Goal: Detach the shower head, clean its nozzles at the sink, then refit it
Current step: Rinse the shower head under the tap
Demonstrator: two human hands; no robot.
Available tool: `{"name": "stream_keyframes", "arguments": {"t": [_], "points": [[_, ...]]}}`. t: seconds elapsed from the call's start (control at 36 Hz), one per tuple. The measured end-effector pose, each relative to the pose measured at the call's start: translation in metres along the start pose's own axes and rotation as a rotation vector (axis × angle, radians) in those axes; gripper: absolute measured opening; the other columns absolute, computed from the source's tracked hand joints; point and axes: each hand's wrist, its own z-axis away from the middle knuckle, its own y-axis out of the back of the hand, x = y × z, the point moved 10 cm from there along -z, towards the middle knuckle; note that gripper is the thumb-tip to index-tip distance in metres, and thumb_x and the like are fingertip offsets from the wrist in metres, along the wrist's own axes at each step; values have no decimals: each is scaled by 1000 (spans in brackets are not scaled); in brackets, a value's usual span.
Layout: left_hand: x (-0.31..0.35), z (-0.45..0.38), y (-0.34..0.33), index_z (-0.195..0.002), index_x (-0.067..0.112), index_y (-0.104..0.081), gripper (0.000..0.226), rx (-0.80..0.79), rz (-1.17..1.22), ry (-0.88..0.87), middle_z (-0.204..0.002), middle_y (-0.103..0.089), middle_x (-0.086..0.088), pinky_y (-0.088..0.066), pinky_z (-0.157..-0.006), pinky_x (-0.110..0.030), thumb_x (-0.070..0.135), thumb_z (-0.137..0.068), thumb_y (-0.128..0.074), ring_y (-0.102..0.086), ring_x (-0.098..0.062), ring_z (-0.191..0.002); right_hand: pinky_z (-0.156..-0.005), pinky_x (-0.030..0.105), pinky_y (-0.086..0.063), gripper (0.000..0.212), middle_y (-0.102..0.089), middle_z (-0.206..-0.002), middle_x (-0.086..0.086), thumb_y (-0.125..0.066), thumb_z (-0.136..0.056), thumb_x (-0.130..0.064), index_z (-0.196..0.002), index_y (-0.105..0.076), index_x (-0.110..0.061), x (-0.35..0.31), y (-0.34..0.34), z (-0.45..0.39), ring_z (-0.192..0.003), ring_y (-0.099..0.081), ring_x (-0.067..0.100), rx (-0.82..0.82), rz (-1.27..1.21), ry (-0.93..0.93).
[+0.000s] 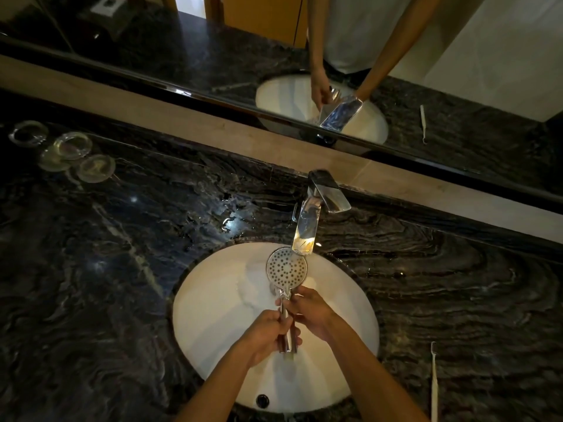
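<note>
A chrome shower head (286, 268) with a round nozzle face turned up at me is held over the white oval sink (213, 315), its disc just under the spout of the chrome faucet (307, 229). My left hand (268, 335) grips the lower part of the handle. My right hand (310, 309) holds the handle higher up, near the neck below the disc. The handle's end sticks out below my left hand.
Dark veined marble counter (106, 284) surrounds the sink, with water drops left of the faucet. Several upturned glasses (73, 146) stand at the far left. A thin white tool (434, 382) lies at the right. A mirror (304, 56) runs along the back.
</note>
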Motion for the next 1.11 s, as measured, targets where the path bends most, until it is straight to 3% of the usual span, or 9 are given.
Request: {"name": "stream_keyframes", "arguments": {"t": [0.19, 0.36, 0.47, 0.58, 0.86, 1.11], "points": [[-6, 4, -2, -104, -7, -61, 21, -18, -21, 9, -87, -72, -20, -56, -87, -52, 9, -102, -48, -72, -35, -83, -97, 46, -50, 32, -72, -111, 19, -56, -94, 4, -125, -62, -4, 8, 0, 2, -98, -65, 29, -5, 21, -24], [-6, 7, -5, -107, -8, -59, 23, -13, -31, 18, -84, -73, -20, -57, -87, -53, 10, -103, -47, -73, -36, -82, -86, 39, -49, 37, -72, -106, 18, -58, -89, 4, -124, -62, -6, 8, -1, 7, -93, -64, 25, 2, 69, -27], [-6, 9, -9, -106, -8, -59, 23, -8, -39, 27, -83, -72, -19, -55, -89, -54, 12, -103, -47, -72, -35, -80, -94, 45, -52, 39, -70, -117, 24, -61, -87, 5, -124, -62, -8, 7, 1, 6, -96, -64, 27, 18, 87, -27], [-2, 11, -12, -104, -7, -59, 22, 4, -56, 28, -83, -71, -20, -54, -92, -56, 11, -103, -47, -72, -35, -79, -97, 45, -52, 38, -73, -111, 18, -59, -89, 5, -124, -62, -10, 10, 8, 6, -98, -66, 26, 43, 77, -33], [1, 14, -16, -110, -3, -60, 18, 36, -132, 12, -90, -70, -18, -57, -87, -49, 10, -101, -51, -73, -31, -80, -94, 43, -52, 35, -75, -103, 10, -53, -92, 5, -124, -61, -9, 6, 14, 9, -100, -66, 24, 30, 53, -22], [13, 17, -11, -117, -5, -59, 22, 46, -193, -43, -95, -68, -20, -54, -92, -53, 8, -100, -52, -72, -33, -85, -91, 40, -54, 40, -72, -113, 13, -48, -95, 5, -129, -58, -15, -6, 4, 9, -106, -66, 24, -16, 39, 17]]}}
